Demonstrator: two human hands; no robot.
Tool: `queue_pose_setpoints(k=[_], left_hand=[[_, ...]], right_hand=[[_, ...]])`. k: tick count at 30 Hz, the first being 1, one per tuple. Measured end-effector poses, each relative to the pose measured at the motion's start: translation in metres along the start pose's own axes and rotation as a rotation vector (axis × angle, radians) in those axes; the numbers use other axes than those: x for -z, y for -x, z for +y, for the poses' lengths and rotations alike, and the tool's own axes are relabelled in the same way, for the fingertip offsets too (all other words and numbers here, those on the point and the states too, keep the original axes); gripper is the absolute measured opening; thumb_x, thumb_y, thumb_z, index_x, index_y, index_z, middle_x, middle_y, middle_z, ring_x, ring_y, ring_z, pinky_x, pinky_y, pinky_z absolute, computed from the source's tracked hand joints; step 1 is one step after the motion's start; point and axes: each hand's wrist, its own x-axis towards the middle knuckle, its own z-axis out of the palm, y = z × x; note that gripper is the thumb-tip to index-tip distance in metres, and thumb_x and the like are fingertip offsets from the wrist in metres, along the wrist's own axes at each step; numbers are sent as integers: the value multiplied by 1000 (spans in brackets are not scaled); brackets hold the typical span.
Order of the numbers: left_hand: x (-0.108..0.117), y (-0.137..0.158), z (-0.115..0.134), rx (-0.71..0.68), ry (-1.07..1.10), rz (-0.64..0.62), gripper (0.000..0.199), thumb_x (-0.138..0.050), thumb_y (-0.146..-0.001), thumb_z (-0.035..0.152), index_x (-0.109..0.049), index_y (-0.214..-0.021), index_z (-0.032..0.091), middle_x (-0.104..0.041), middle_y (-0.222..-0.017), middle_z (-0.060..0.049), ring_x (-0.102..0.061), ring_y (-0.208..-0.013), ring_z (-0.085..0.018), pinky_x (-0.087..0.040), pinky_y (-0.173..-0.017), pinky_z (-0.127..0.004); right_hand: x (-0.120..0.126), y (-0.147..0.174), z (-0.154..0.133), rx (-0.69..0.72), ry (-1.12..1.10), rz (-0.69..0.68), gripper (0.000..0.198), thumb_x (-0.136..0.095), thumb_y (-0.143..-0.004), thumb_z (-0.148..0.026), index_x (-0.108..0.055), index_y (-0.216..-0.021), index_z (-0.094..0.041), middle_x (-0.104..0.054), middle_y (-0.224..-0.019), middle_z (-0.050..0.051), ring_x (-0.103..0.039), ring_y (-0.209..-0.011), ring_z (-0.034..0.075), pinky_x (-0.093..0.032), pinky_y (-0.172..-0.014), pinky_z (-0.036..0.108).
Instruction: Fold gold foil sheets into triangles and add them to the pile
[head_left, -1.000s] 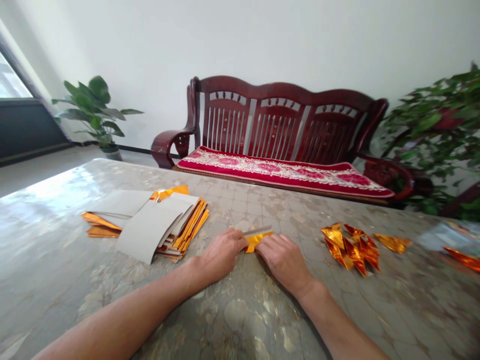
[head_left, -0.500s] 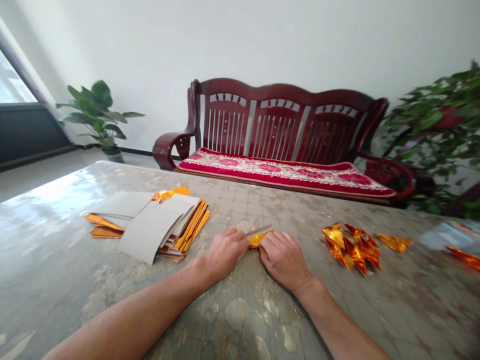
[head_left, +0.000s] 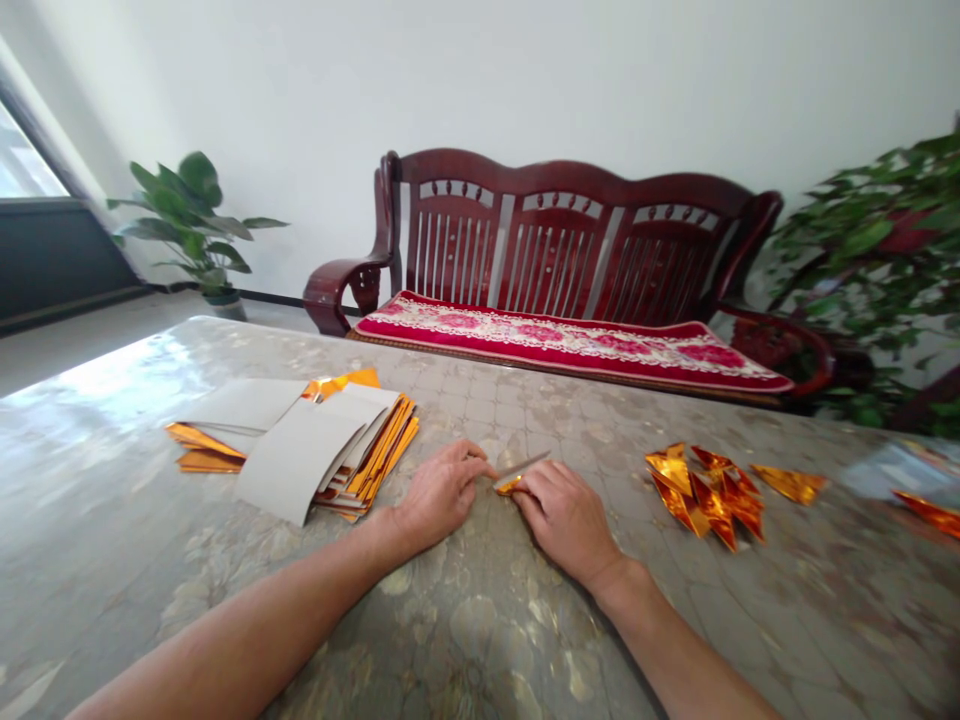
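In the middle of the table lies a narrow folded piece of gold foil paper [head_left: 510, 486], with a grey edge standing along its far side. My right hand [head_left: 566, 515] grips its right part, fingers curled over it. At the left end, my left hand [head_left: 442, 490] has its index finger stretched out to the paper's tip, thumb apart below. Whether that fingertip presses on the paper is hard to tell. Left of my left hand is a loose stack of foil sheets [head_left: 300, 455], grey backs up with gold edges showing. Several folded gold foil pieces [head_left: 709, 495] lie in a pile right of my right hand.
A single folded foil piece [head_left: 791, 484] lies beyond the pile, near a clear plastic bag [head_left: 900, 470] at the right. The table [head_left: 480, 620] has a patterned, glossy cover. Behind it stands a dark red wooden bench [head_left: 555, 240], with potted plants [head_left: 199, 215] at both sides.
My left hand has loosened from the foil paper and drawn slightly left, its index finger now extended. Less gold shows on the paper. My right hand still holds its end.
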Motion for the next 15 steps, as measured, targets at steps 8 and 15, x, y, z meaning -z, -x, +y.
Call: queue_pose_setpoints(k=[8, 15], left_hand=[[0, -11, 0, -110, -27, -111, 29, -52, -89, 10, -74, -101, 24, -71, -97, -1, -63, -96, -17, -46, -92, -29], [-4, -13, -5, -67, -28, -82, 23, -57, -89, 14, -76, -95, 24, -72, -91, -1, -64, -91, -17, -47, -87, -27]], right_hand=[[3, -1, -3, -32, 32, 4, 17, -51, -96, -25, -61, -82, -21, -62, -86, 4, -56, -86, 19, -40, -75, 31], [2, -6, -5, -95, 36, -17, 20, -48, -95, -24, -59, -79, -22, -61, -87, 4, -56, -87, 20, -40, -75, 31]])
